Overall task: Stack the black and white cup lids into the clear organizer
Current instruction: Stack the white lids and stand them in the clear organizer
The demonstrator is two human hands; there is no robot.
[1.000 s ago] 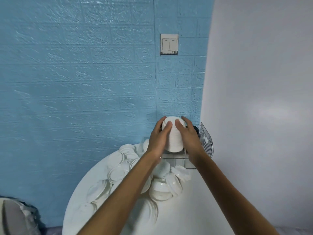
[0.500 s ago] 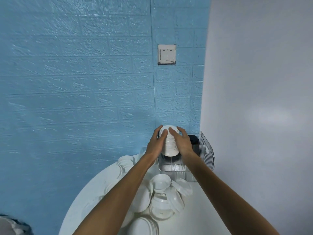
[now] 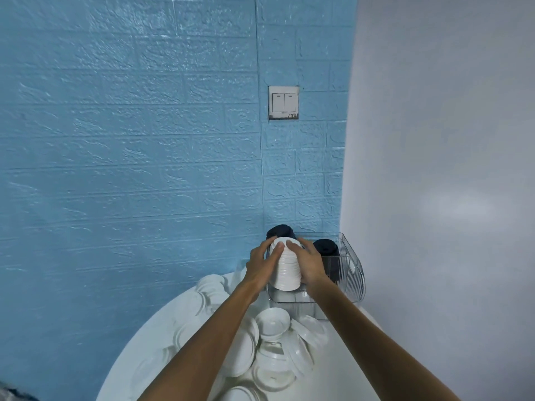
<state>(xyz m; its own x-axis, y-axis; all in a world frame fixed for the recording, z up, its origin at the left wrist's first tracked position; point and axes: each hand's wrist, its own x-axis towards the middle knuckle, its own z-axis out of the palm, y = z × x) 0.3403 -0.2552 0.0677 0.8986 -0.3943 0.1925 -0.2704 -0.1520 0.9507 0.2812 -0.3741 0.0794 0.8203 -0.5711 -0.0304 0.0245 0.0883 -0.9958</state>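
Lowered since before, white lid stack (image 3: pixel 286 270) gripped by both hands (image 3: pixel 260 266) (image 3: pixel 311 264) enters clear organizer (image 3: pixel 351 273), lower centre; loose lids (image 3: pixel 272 321) remain.

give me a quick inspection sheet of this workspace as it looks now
surface: round white table, set in a corner
job's things: stack of white lids held over the clear organizer; two stacks of black lids already in it
clutter: loose white lids heaped on the table
grippers: left hand and right hand grip the white stack from either side
cables: nothing seen
surroundings: blue brick-pattern wall, light switch, plain white wall
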